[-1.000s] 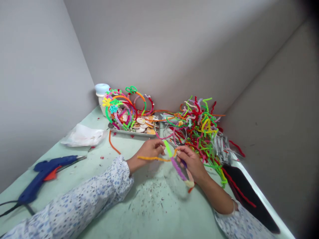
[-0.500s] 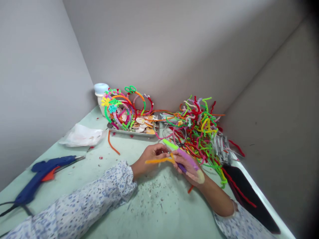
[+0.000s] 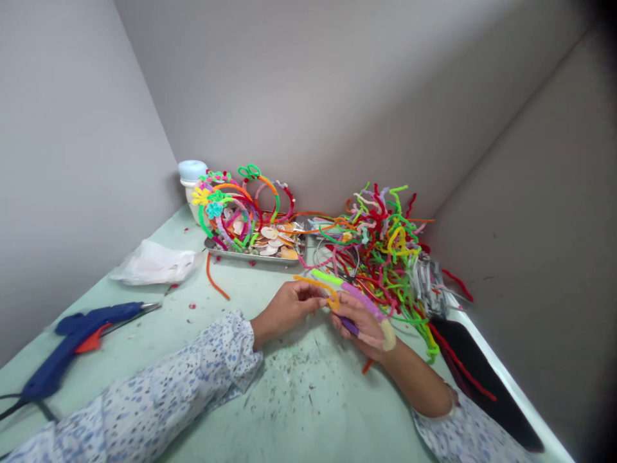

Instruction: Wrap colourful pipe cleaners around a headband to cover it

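A headband (image 3: 361, 297) wrapped in green, purple, cream and pink pipe cleaner curves over my right hand (image 3: 357, 316), whose fingers are closed around its dark purple part. My left hand (image 3: 289, 307) is closed in a pinch at the headband's near end, thumb against fingertips; the exact grip point is partly hidden. An orange pipe cleaner (image 3: 315, 281) loops around the band between both hands, its free end sticking out to the left above my left fingers.
A metal tray (image 3: 270, 258) holds shell-like pieces and several finished headbands (image 3: 236, 212). A tangle of pipe cleaners (image 3: 385, 244) lies to the right, near a black flat object (image 3: 486, 373). At left are a blue glue gun (image 3: 81, 334), a plastic bag (image 3: 154, 262) and a lidded container (image 3: 191, 177).
The orange pipe cleaner's free end has swung up from in front of my left hand to above its fingers. Both hands stay nearly in place on the headband.
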{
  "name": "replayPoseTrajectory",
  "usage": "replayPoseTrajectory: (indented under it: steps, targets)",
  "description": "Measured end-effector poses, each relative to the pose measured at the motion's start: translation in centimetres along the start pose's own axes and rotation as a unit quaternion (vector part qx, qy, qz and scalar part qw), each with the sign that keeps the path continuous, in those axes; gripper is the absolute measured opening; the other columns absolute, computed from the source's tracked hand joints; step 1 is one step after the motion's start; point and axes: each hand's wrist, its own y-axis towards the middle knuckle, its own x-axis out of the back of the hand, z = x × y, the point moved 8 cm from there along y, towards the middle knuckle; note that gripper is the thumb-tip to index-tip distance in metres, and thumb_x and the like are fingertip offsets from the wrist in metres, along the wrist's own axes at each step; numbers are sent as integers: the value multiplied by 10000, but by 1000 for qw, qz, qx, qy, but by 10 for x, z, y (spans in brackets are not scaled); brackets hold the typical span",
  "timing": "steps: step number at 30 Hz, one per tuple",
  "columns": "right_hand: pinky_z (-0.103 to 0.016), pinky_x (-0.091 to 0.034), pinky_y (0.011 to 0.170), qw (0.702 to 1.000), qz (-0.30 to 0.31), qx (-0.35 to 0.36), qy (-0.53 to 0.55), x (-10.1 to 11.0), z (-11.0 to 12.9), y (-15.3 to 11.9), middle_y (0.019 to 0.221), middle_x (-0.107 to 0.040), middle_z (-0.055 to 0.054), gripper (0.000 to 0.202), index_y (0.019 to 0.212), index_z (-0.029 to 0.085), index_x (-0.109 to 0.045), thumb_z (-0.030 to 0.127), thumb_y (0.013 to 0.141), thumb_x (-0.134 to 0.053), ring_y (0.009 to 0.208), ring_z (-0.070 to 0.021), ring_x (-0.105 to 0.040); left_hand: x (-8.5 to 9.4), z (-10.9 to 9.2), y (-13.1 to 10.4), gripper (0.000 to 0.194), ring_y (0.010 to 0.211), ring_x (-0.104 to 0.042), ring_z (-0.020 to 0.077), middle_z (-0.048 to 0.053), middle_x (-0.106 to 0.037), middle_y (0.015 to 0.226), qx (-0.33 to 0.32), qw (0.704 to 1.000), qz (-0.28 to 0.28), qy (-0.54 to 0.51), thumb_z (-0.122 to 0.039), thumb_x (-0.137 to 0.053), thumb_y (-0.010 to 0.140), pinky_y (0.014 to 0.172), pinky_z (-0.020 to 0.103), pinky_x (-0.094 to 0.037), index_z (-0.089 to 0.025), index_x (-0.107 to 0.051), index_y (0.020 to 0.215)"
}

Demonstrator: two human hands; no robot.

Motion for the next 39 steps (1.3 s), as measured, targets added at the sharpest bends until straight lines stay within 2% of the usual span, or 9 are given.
replayPoseTrajectory:
  steps: [6,9,16,20,25,30,35,39]
  targets:
    - [-148,-265,342,1000,17,2,-3,0,-7,6,518,-522,46,176,767,173,-538,323,714,-614,364,-41,-399,0,3,-2,199,551,-453,79,2,-560,655,17,1000,-11,1,-291,-593,726,523,197,-364,-119,-624,821]
    - [-160,-261,341,1000,2,4,-24,3,-10,8,510,-515,46,183,747,177,-530,343,720,-604,364,-50,-395,1,2,-3,193,522,-435,72,-8,-549,628,20,1000,-22,-2,-291,-592,728,503,191,-346,-121,-624,814]
    - [-172,-269,354,999,-7,29,-38,0,-3,3,524,-523,45,211,804,166,-550,364,740,-591,370,-56,-402,4,6,-5,215,502,-431,67,-19,-540,604,14,999,-44,1,-332,-602,714,496,189,-337,-120,-594,749]
    - [-167,-250,352,999,-10,24,-36,-4,0,1,505,-511,55,198,775,166,-541,348,725,-601,368,-47,-388,4,9,-6,242,473,-423,64,-33,-523,561,27,999,-42,-7,-364,-609,706,496,193,-345,-126,-580,737]
    - [-173,-257,362,998,-43,11,-44,-10,7,-4,488,-499,57,227,742,173,-515,374,706,-615,374,-53,-393,1,-7,-7,268,492,-432,78,-24,-514,536,31,998,-47,-31,-373,-658,643,491,200,-341,-118,-580,669]
    - [-175,-283,375,995,-41,29,-85,-13,11,-7,508,-507,57,220,758,177,-517,378,722,-600,385,-55,-395,4,-19,-8,314,522,-460,99,-18,-517,529,27,996,-77,-28,-415,-686,592,499,211,-356,-126,-566,614]
    - [-167,-295,360,992,-53,52,-104,-6,2,-3,589,-545,50,177,842,189,-553,346,761,-555,387,-52,-399,7,-11,-8,327,524,-463,100,0,-537,553,33,997,-75,15,-420,-662,615,497,212,-363,-104,-582,640]
    - [-164,-298,350,990,-59,58,-116,-4,-5,0,587,-548,43,181,830,191,-558,358,759,-552,386,-58,-403,9,-7,-8,307,509,-438,88,-13,-517,535,21,996,-80,13,-401,-653,635,486,203,-350,-105,-573,652]
